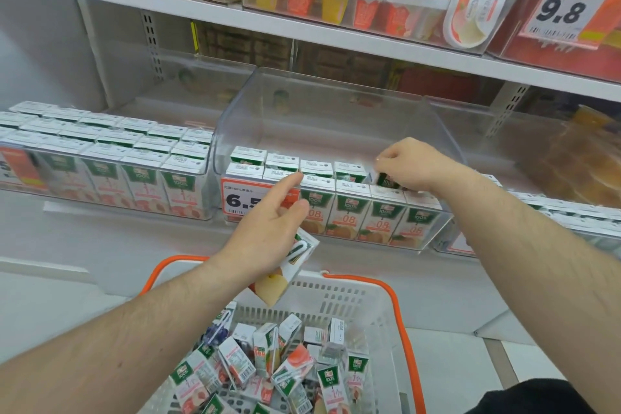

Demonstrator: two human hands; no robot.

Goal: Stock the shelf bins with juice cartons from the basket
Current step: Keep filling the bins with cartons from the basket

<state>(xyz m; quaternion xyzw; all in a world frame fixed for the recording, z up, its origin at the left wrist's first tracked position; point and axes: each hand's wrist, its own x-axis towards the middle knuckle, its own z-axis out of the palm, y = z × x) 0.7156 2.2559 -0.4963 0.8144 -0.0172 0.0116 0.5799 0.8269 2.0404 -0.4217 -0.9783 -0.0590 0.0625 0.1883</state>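
The right hand (408,163) reaches into the clear middle bin (322,118) on the shelf (134,239), its fingers closed around a juice carton (388,180) that sits at the right end of the second row, only its green top showing below the knuckles. The front row of that bin holds orange-printed cartons (379,215) standing upright side by side, and a second row stands just behind them (the back of the bin is bare). A price tag (243,200) reading 6.5 hangs on the bin's front left.

The left hand (268,232) hovers in front of the bin, above the basket, with the forefinger stretched out toward the cartons while the other fingers and palm hold a second carton (290,270), tilted, its peach-printed end pointing down.

Below, a white basket (336,299) with orange handles holds a loose heap of cartons (268,366) lying at all angles. To the left, another bin (111,178) is filled with upright peach-printed cartons. Beside the middle bin on the right stands a third bin, partly hidden by the forearm.
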